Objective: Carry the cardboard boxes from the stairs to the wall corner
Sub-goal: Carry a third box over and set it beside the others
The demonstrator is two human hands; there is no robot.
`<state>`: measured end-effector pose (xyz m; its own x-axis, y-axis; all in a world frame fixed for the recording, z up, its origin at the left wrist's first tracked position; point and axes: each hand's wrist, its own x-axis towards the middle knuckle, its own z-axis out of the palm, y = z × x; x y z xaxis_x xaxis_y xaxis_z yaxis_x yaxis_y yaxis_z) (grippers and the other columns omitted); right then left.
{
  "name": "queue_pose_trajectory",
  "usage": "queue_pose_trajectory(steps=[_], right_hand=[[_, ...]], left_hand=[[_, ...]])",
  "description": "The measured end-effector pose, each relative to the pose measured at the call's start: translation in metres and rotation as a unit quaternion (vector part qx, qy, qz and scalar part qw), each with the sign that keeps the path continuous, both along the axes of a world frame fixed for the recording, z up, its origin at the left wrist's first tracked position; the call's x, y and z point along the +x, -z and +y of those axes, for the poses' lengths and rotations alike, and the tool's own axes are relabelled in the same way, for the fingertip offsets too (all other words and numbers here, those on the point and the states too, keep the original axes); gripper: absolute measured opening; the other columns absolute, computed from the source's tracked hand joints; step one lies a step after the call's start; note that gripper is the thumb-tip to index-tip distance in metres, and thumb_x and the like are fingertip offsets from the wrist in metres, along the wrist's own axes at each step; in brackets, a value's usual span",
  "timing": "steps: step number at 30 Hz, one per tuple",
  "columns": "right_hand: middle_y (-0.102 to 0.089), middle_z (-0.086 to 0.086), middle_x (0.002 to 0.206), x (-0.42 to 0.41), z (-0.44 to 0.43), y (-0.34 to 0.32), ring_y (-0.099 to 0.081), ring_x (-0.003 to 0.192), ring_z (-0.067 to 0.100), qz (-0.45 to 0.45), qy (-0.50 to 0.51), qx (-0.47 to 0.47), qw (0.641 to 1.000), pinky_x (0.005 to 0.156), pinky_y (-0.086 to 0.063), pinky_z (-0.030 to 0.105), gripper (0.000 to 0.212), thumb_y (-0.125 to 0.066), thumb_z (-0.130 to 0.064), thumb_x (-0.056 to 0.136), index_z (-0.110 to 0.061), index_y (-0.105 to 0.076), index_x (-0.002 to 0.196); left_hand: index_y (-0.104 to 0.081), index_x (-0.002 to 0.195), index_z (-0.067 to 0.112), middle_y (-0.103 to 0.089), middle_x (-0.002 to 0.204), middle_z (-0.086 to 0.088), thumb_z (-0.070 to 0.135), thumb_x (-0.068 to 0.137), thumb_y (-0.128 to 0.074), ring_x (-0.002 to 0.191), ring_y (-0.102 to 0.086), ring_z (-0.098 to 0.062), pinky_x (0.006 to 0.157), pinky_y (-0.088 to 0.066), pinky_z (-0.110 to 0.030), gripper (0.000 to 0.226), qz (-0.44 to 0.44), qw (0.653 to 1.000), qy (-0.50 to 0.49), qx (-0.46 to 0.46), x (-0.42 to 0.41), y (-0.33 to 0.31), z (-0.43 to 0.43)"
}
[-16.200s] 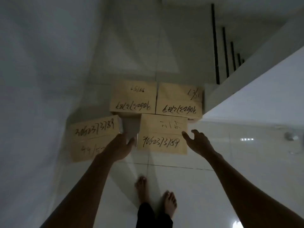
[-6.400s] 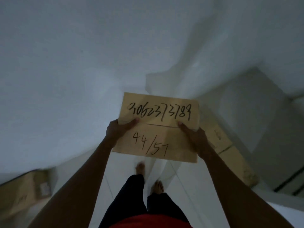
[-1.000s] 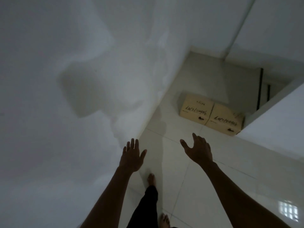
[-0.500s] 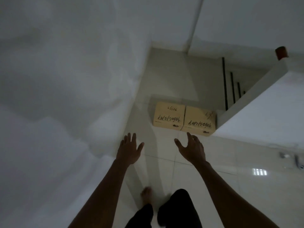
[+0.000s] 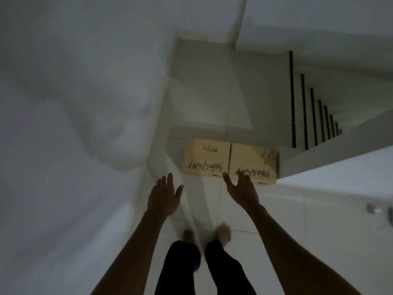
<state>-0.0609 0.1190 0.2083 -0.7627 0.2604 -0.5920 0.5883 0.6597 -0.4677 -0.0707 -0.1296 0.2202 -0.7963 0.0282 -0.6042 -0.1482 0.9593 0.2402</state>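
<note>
Two tan cardboard boxes with black handwritten numbers stand side by side on the tiled floor at the foot of the stairs: the left box and the right box. My left hand is stretched forward, fingers spread, empty, short of the left box. My right hand is also open and empty, its fingertips overlapping the near edge of the right box in the view. Whether it touches the box I cannot tell.
A white wall runs close along my left. The white stair side wall rises at right, with dark-edged steps behind it. My bare feet stand on the pale tiled floor. A small metal object lies far right.
I have walked closer to the two boxes; they are larger and nearer my hands. Both hands stay open and empty, reaching forward.
</note>
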Motion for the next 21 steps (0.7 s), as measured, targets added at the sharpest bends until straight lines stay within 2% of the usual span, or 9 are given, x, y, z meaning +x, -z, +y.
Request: queue_pose_trajectory(steps=[5, 10, 15, 17, 19, 21], right_hand=[[-0.051, 0.021, 0.148, -0.080, 0.013, 0.053, -0.051, 0.135, 0.036, -0.036, 0.034, -0.022, 0.999, 0.106, -0.044, 0.046, 0.077, -0.043, -0.062, 0.100, -0.006, -0.040, 0.152], [-0.057, 0.024, 0.144, -0.143, 0.026, 0.155, -0.055, 0.133, 0.035, -0.072, 0.091, -0.040, 0.992, 0.105, -0.043, 0.039, 0.069, -0.039, -0.053, 0.105, -0.001, -0.044, 0.149], [-0.066, 0.023, 0.131, -0.180, 0.034, 0.263, -0.063, 0.122, 0.034, -0.122, 0.113, -0.038, 0.985, 0.086, -0.042, 0.027, 0.058, -0.037, -0.041, 0.109, 0.004, -0.047, 0.145], [-0.072, 0.018, 0.115, -0.191, 0.039, 0.319, -0.070, 0.103, 0.028, -0.120, 0.094, -0.030, 0.988, 0.075, -0.042, 0.020, 0.060, -0.036, -0.044, 0.109, 0.004, -0.050, 0.141], [-0.069, 0.020, 0.109, -0.197, 0.041, 0.371, -0.070, 0.095, 0.029, -0.116, 0.087, -0.016, 0.989, 0.077, -0.054, 0.027, 0.066, -0.035, -0.053, 0.106, 0.004, -0.056, 0.131], [-0.067, 0.024, 0.114, -0.198, 0.046, 0.417, -0.071, 0.094, 0.033, -0.117, 0.091, -0.003, 0.989, 0.081, -0.061, 0.044, 0.068, -0.037, -0.059, 0.102, 0.003, -0.058, 0.124]], left_hand=[[-0.018, 0.160, 0.009, -0.032, 0.162, -0.020, 0.051, 0.104, -0.034, 0.147, -0.036, -0.035, 0.116, -0.040, -0.048, 0.072, -0.020, 1.000, -0.014, -0.003, -0.082, 0.057, 0.015], [-0.016, 0.160, 0.008, -0.030, 0.163, -0.018, 0.049, 0.104, -0.037, 0.150, -0.031, -0.033, 0.115, -0.040, -0.048, 0.073, -0.051, 0.999, -0.019, -0.008, -0.161, 0.154, 0.020], [-0.019, 0.158, 0.006, -0.036, 0.159, -0.018, 0.044, 0.103, -0.044, 0.145, -0.038, -0.034, 0.109, -0.043, -0.048, 0.072, -0.063, 0.997, -0.045, -0.013, -0.212, 0.262, 0.024], [-0.021, 0.158, 0.006, -0.040, 0.156, -0.020, 0.044, 0.103, -0.046, 0.141, -0.043, -0.036, 0.107, -0.045, -0.048, 0.071, -0.066, 0.996, -0.061, -0.012, -0.227, 0.307, 0.025], [-0.022, 0.157, 0.006, -0.042, 0.154, -0.022, 0.043, 0.103, -0.046, 0.140, -0.045, -0.038, 0.107, -0.044, -0.048, 0.070, -0.076, 0.994, -0.079, -0.007, -0.237, 0.348, 0.026], [-0.023, 0.157, 0.005, -0.042, 0.153, -0.024, 0.042, 0.103, -0.046, 0.139, -0.046, -0.040, 0.107, -0.044, -0.048, 0.069, -0.085, 0.992, -0.089, 0.003, -0.242, 0.386, 0.028]])
